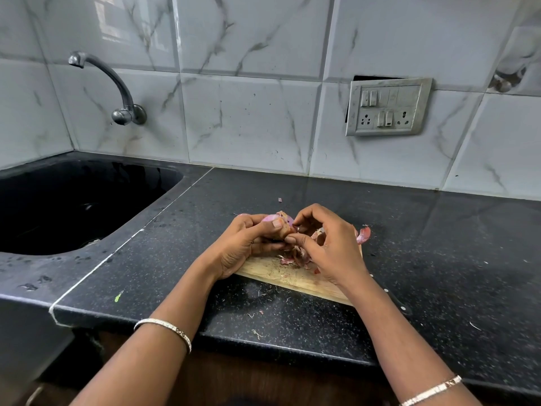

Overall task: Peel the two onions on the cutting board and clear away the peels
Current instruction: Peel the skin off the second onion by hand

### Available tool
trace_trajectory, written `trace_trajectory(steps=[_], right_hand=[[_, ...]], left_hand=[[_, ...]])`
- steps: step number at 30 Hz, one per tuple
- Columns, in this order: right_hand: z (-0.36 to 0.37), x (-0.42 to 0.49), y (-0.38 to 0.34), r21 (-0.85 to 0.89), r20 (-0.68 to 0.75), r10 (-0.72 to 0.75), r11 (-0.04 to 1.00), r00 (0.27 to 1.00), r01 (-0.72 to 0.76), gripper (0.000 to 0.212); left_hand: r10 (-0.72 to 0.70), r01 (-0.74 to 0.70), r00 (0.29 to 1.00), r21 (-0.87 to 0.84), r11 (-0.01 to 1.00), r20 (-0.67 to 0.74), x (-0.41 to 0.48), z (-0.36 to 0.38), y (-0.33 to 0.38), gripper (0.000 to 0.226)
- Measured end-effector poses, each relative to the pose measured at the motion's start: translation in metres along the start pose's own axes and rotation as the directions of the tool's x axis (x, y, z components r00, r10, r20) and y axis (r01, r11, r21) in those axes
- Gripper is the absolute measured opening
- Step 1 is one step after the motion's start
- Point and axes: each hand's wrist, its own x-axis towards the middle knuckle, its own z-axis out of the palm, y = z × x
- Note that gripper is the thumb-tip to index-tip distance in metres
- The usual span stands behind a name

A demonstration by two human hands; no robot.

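Nearest the camera, two forearms reach in over the front edge of the black counter [439,244], each with a thin bangle at the wrist: the left bangle [164,329] and the right bangle [433,389]. A few dry wisps and a small green scrap [118,296] lie on the counter near that edge.

Just beyond is the wooden cutting board [292,278], dusted with crumbs. A small heap of reddish peels [292,257] lies on it under the hands, and a curled purple peel [364,234] sits at its far right edge.

Above the board, the left hand [243,247] grips a red onion [276,219], fingers curled round it and the thumb laid across the top. The right hand [328,244] meets it from the other side, thumb and forefinger pinching the brown skin at the onion's end. The far side of the onion already shows smooth purple flesh, so I judge this one to be partly peeled. The second onion is not plainly visible; it may be hidden behind the right hand, so I cannot tell its state. None of the peels has been cleared yet.

Farther back, one tiny scrap [280,200] lies on the counter. To the left is the dark sink [73,200] with a curved tap [111,83] above it, and a switch plate [388,108] hangs on the marbled tile wall.
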Motion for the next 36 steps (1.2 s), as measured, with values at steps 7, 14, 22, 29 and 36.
trace_trajectory(steps=[7,14,22,29,36], right_hand=[[0.0015,0.0002,0.0026,0.014,0.029,-0.001,1.000,1.000,0.000,0.018],[0.0006,-0.0012,0.0021,0.013,0.012,0.008,1.000,1.000,-0.008,0.012],[0.0032,-0.0007,0.0021,-0.044,0.027,-0.038,0.998,0.999,0.039,0.019],[0.0029,-0.0018,0.0014,-0.050,0.011,-0.049,0.998,0.999,0.050,0.024],[0.0030,-0.0012,0.0029,-0.053,0.038,-0.053,0.997,0.998,0.055,0.022]], left_hand=[[0.006,-0.006,1.000,0.002,1.000,-0.004,0.0007,0.0010,-0.0001,0.027],[0.009,-0.009,1.000,0.008,1.000,-0.002,0.0006,-0.0005,-0.0013,0.026],[0.010,-0.011,1.000,-0.019,1.000,-0.011,0.0016,-0.0008,-0.0018,0.027],[0.006,-0.006,1.000,-0.004,1.000,-0.019,0.0014,-0.0007,-0.0018,0.027],[0.015,-0.015,1.000,0.033,0.999,-0.004,0.0006,-0.0015,-0.0020,0.027]])
